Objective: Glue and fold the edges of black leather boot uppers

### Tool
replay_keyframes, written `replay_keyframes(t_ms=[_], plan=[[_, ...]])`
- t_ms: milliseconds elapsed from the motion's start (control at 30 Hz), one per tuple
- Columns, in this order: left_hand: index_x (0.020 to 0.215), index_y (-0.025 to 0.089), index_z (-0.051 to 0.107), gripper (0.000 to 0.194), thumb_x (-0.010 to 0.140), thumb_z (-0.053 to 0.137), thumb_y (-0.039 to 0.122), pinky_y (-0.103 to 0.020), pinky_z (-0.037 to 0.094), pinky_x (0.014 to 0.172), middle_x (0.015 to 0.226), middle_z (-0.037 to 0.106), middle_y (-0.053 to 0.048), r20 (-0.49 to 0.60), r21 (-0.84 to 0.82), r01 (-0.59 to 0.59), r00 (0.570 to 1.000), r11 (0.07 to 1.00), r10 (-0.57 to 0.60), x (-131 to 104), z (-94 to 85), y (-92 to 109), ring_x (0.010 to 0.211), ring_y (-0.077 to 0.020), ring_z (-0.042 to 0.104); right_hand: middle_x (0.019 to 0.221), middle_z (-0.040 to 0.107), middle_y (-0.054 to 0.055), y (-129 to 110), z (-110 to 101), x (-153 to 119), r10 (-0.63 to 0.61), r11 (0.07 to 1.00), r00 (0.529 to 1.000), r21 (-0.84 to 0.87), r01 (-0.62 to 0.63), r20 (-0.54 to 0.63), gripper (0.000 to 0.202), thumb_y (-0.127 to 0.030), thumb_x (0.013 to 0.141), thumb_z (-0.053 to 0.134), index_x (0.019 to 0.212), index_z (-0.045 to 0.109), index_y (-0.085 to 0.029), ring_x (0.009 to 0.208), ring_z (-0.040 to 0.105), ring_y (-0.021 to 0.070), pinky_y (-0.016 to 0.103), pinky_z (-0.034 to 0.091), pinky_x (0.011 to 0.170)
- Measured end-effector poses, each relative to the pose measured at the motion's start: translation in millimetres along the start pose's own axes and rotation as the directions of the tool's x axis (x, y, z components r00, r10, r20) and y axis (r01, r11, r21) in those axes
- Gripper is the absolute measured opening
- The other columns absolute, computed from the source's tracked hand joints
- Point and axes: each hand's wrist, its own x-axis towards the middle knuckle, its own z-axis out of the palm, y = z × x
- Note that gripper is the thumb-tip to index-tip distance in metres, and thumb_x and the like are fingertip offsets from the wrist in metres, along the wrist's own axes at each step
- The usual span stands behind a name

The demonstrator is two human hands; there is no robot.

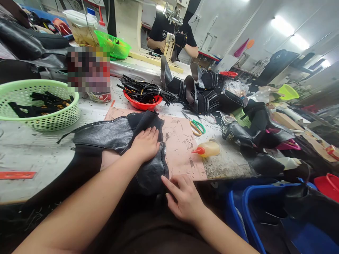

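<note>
Head view: the left hand [145, 144] lies palm down with its fingers nearly straight and close together, pressing on a black leather-like piece [103, 135] but pinching nothing. The right hand [188, 201] is loosely spread, index fingertip at the piece's zip edge [164, 162], the thumb well apart from it; it grips nothing. The piece lies partly on a pink mat [176, 141] at the near edge of the worktop [21, 151], its lower panel reaching past that edge.

Right of the mat's middle are scissors [198, 127] with green and orange handles; a squeeze bottle [212, 149], on its side, points its red nozzle left and holds yellowish liquid. Just behind the mat, a red bowl [143, 104] carries bundled black strips [148, 90] that spill over its rim. To the left, a pale green basket [50, 121] holds black strips with some orange bits. Farther back stand a bright green basket [116, 51] with yellowish contents and a lidded translucent tub [82, 30], its contents unclear. At lower right, a blue bin [247, 201] contains black sheet material [304, 208]. Across the worktop, another person [161, 30] sits at a sewing machine [127, 28].
</note>
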Motion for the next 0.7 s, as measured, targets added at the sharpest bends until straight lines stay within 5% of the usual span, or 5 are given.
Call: replay_keyframes(t_ms=[500,700], plan=[[0.131,0.001,0.037,0.052,0.087,0.032,0.029,-0.040,0.031,0.099,0.138,0.036,-0.017,0.009,-0.006,-0.004,1.000,1.000,0.004,0.4,-0.5,0.6,0.124,-0.0287,0.036,0.090,0.056,0.013,-0.2,0.4,-1.3,0.014,1.000,0.995,0.021,-0.012,-0.102,0.048,-0.015,0.073,0.047,0.120,0.048,-0.009,0.079,0.051,0.0233,0.040,0.048,0.068],[0.131,0.002,0.038,0.051,0.087,0.032,0.029,-0.040,0.031,0.099,0.137,0.037,-0.016,0.011,-0.006,-0.002,1.000,1.000,0.002,0.6,-0.7,0.3,0.124,-0.0283,0.036,0.103,0.054,0.014,22.7,-17.5,-24.2,0.222,0.973,0.945,-0.007,-0.231,-0.241,0.061,-0.021,0.076,0.049,0.134,0.032,-0.018,0.092,0.052,0.0278,0.046,0.046,0.077]])
